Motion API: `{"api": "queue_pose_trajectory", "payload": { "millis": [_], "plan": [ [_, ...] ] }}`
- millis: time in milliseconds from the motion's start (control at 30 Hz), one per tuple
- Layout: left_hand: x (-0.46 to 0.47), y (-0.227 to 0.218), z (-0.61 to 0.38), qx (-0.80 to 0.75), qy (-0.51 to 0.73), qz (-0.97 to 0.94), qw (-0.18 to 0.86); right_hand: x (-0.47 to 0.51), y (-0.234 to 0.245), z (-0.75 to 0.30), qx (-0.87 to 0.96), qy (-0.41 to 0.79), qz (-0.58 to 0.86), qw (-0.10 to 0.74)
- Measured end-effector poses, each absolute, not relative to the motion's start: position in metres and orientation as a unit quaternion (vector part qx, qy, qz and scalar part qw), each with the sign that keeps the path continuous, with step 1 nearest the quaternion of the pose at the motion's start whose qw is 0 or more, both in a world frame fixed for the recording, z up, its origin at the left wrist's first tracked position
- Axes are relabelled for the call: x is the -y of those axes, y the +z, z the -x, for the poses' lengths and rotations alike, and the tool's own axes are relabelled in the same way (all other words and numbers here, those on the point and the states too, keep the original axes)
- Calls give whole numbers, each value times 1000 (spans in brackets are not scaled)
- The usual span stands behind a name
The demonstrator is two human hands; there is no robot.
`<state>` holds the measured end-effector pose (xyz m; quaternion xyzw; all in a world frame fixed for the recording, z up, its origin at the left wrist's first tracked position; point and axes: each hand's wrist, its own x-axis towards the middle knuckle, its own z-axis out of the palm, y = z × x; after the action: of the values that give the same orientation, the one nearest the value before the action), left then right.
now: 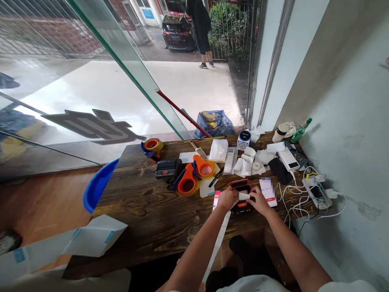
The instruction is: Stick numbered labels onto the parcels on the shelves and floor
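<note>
Both my hands meet over a small black and orange label printer [241,187] lying on the dark wooden table [152,211]. My left hand [226,198] and my right hand [258,200] pinch the two ends of a white paper roll [244,196] just above the printer's open bay. A strip of white label paper [221,237] hangs from under my left hand over the table's front edge. A phone with a white screen [268,190] lies right beside my right hand.
Orange tape dispensers [194,176] and a second black printer [168,168] lie left of my hands. Paper rolls, a power bank and tangled white cables [304,194] crowd the right end by the wall. A blue chair [99,185] stands at the table's left. A person stands outside.
</note>
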<state>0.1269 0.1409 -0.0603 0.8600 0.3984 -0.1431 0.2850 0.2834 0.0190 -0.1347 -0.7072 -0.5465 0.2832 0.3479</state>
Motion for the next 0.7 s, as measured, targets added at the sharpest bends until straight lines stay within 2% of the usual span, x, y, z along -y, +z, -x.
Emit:
{"api": "queue_pose_trajectory", "payload": {
  "millis": [700],
  "plan": [
    [-141, -67, -118, -338, -159, -881, 291, -8, -150, -272, 551, 226, 701, 392]
  ]
}}
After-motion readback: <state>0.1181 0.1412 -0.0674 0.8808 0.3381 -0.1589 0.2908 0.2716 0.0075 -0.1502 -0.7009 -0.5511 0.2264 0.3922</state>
